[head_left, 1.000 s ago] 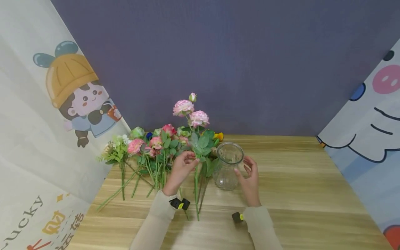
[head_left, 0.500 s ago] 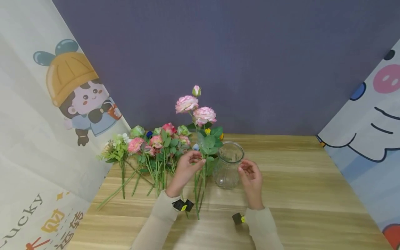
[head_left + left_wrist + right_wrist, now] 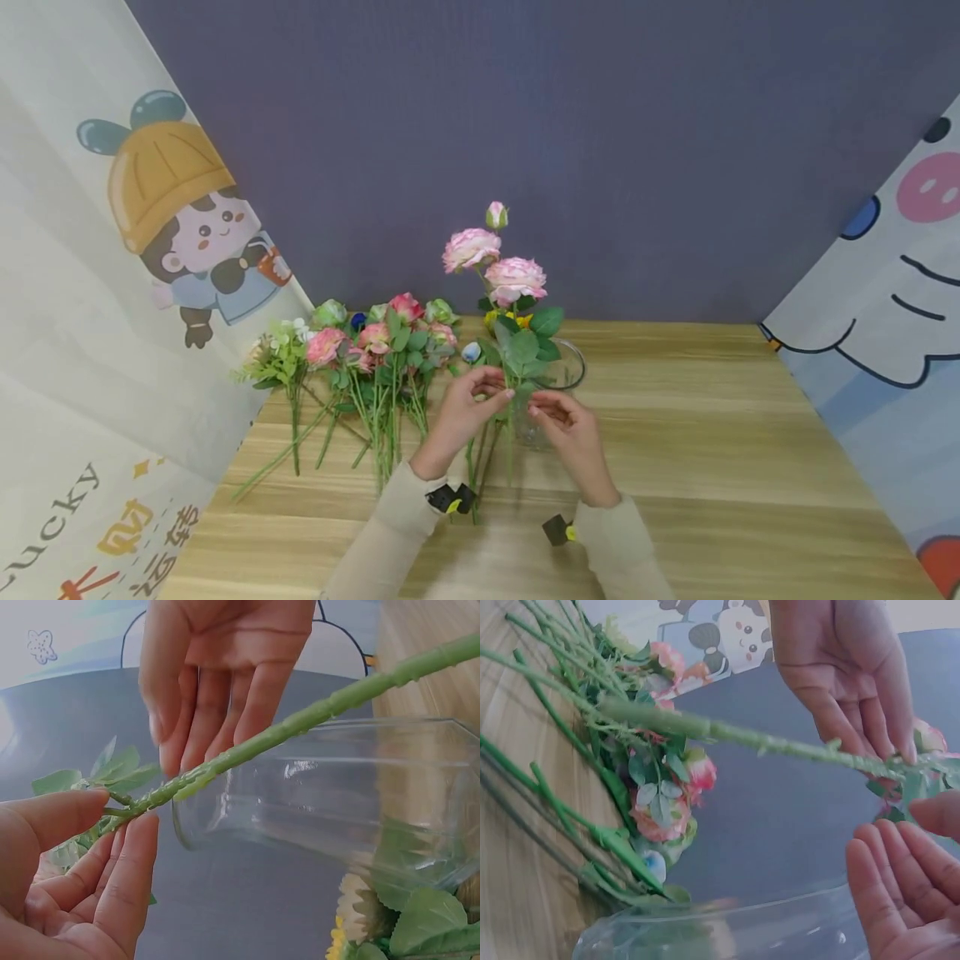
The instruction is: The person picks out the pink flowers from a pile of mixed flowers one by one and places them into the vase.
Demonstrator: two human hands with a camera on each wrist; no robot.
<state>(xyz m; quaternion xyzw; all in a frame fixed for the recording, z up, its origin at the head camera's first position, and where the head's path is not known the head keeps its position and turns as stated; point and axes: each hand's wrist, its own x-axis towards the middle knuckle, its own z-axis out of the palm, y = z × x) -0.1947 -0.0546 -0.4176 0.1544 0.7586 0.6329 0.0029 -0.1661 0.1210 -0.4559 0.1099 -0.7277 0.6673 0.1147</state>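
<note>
Your left hand (image 3: 462,419) pinches the pink-and-white, green-leaved rose spray (image 3: 521,350) by its stem (image 3: 300,726), likely to leave the end free, in front of the clear glass vase (image 3: 322,796); your right hand (image 3: 572,433), fingers loose, hovers alongside (contact unclear)

Head view from above, facing forward and down at the table (image 3: 712,467), left wrist close, facing right hand (image 3: 232,649), right wrist close, facing left hand (image 3: 840,664), both wrist views sharing stem (image 3: 300,720) and vase (image 3: 322,787)

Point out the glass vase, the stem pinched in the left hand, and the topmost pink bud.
Glass vase (image 3: 315,799): left wrist view, clear side wall.
Stem (image 3: 298,724): left wrist view, middle of its bare length.
Pink bud (image 3: 497,214): head view, its petals.
</note>
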